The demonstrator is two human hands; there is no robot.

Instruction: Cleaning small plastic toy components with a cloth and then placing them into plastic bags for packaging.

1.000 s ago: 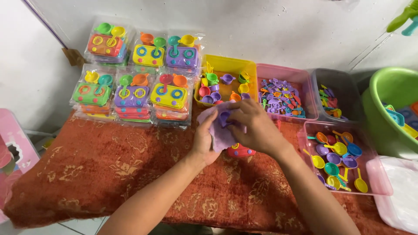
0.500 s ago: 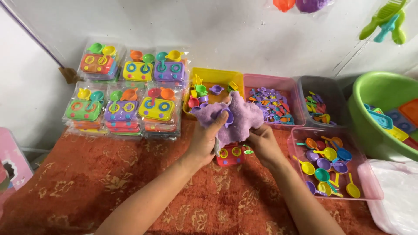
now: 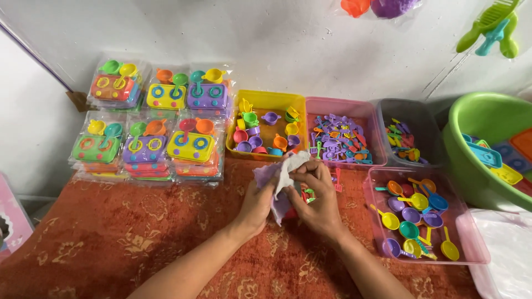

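Note:
Both hands hold a crumpled pale purple piece of cloth or thin plastic (image 3: 281, 176) above an orange-red patterned mat (image 3: 138, 232). My left hand (image 3: 256, 206) grips it from the left and below. My right hand (image 3: 316, 194) pinches its upper right part with fingers bent. Small coloured toy pieces (image 3: 308, 195) lie on the mat just under the hands, partly hidden. I cannot tell whether anything is wrapped inside the purple sheet.
Several packed toy stove sets (image 3: 145, 148) stand at the back left. Behind the hands are a yellow tub of toy cups (image 3: 267, 102), a pink tub of purple utensils (image 3: 339, 106) and a grey tub (image 3: 411, 119). A clear pink tray of toy spoons (image 3: 477, 248) and a green basin (image 3: 477, 145) sit at the right.
The purple sheet, held up and spread wide half a second ago, is now lowered and bunched between both hands. The view has shifted slightly.

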